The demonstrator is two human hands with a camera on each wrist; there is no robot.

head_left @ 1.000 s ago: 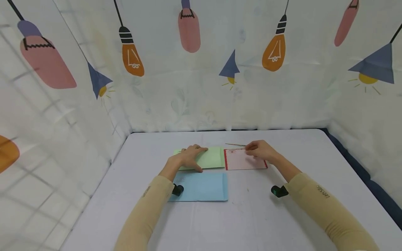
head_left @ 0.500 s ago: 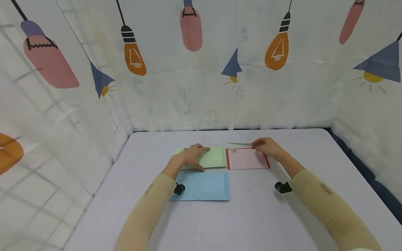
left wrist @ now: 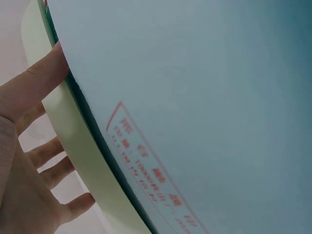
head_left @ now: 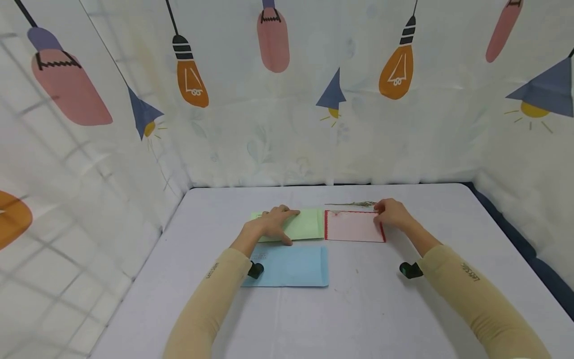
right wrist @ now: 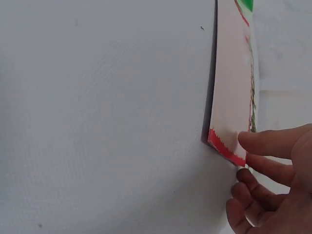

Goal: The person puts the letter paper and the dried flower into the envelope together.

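Note:
My left hand (head_left: 274,223) lies with spread fingers on the light green envelope (head_left: 310,225). Below it is a light blue envelope (head_left: 296,267), whose red print shows in the left wrist view. To the right lies a pink card (head_left: 352,227) with red edges and small printed flowers. At its far right corner, my right hand (head_left: 394,214) pinches the card between thumb and index finger; the right wrist view shows the thumb (right wrist: 258,141) on its face. Along the card's far edge lies a thin dried sprig (head_left: 358,204), beside the right fingers.
All the papers lie on a white-covered table (head_left: 358,314). White curtains (head_left: 291,139) printed with lamps and bulbs stand behind and at the sides. A small black camera (head_left: 410,270) sits on the right wrist, another (head_left: 255,270) on the left.
My right hand has let go of the sprig and moved right to the card's corner. The sprig now lies behind the card, which has turned slightly. The left hand stays on the green envelope.

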